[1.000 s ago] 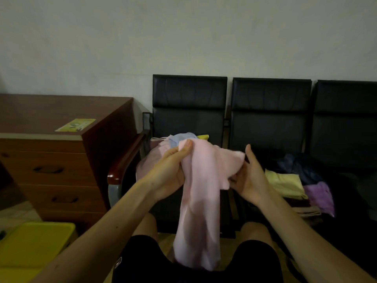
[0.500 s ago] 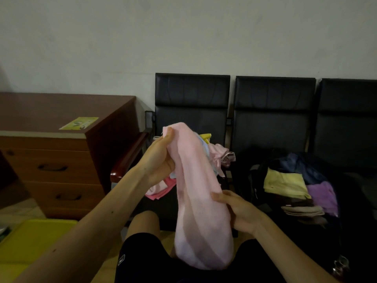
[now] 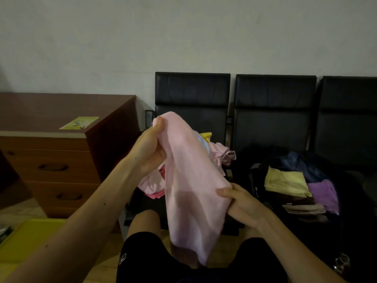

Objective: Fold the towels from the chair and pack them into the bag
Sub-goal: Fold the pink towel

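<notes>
Towels lie in 2 camps along the row of black seats. A loose heap (image 3: pixel 221 153) waits on the left chair (image 3: pixel 191 94). A tidy stack sits in the open black bag (image 3: pixel 255 186) on the next seat, with a yellow towel (image 3: pixel 285 181) and a purple towel (image 3: pixel 324 195) on top and brownish ones (image 3: pixel 302 209) under them. Keeping the unfolded and the folded on separate seats looks deliberate, since each finished piece only has to travel 1 seat over.

Between the 2 camps, the seated person holds up a pink towel (image 3: pixel 191 184) in front of the knees. The left hand (image 3: pixel 150 152) is clenched round its upper corner, thumb pressed against the cloth, and raised high so the length hangs free and drops between the thighs. The right hand (image 3: pixel 242 205) pinches the side edge lower down, thumb on top and fingers curled behind. I take that as finding the edge to draw the cloth flat or bring it across for a first fold. The towel sags in a soft tube, not an open sheet, so it is not squared up yet.

Off to the left stands a wooden chest of drawers (image 3: pixel 51 160) with a yellow-green leaflet (image 3: pixel 79 122) on its top, and a yellow surface (image 3: pixel 26 237) sits low by the person's left side. Neither plays any part in the folding.
</notes>
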`<act>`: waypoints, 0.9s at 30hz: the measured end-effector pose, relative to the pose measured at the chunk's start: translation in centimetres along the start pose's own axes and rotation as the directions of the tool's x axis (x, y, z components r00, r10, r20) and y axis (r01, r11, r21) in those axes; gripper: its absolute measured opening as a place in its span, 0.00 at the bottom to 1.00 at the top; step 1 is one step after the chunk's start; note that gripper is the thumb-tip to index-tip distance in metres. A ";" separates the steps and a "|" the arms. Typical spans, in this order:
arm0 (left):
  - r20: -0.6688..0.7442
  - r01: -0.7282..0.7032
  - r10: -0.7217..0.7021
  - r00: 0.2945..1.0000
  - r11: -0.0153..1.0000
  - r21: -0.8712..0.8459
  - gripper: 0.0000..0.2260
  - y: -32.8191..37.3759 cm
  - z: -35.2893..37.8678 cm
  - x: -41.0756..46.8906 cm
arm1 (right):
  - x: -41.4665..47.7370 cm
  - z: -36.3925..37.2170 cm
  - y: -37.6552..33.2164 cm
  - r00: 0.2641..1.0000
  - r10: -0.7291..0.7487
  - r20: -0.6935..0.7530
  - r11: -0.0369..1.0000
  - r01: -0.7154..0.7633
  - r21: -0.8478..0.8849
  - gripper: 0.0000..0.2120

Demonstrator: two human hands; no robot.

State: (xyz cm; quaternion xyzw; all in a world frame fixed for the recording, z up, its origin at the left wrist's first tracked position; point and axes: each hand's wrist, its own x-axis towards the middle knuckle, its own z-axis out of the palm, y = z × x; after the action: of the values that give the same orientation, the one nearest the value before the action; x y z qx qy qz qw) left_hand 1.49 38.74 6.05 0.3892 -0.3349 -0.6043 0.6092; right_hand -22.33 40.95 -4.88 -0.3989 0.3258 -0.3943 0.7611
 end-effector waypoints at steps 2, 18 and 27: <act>-0.050 -0.035 0.036 0.998 0.999 0.034 0.22 0.4 0.0 0.6 | -0.7 0.1 -1.5 0.999 -0.037 0.027 0.998 0.036 0.050 0.47; 0.302 0.319 -0.275 0.913 0.942 -0.108 0.30 -7.7 1.7 -2.9 | -1.6 7.4 -12.4 0.944 -0.302 -0.132 0.948 0.311 0.060 0.12; 0.387 0.341 -0.276 0.880 0.934 -0.107 0.16 -6.1 0.8 -2.3 | -0.8 6.3 -10.9 0.921 -0.201 -0.333 0.979 0.203 -0.029 0.21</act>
State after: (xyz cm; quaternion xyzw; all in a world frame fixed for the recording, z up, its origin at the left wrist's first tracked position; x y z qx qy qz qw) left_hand -2.23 41.16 1.26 0.2642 -0.3224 -0.7822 0.4630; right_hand -21.29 39.77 7.66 -0.3555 0.4059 -0.5334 0.6514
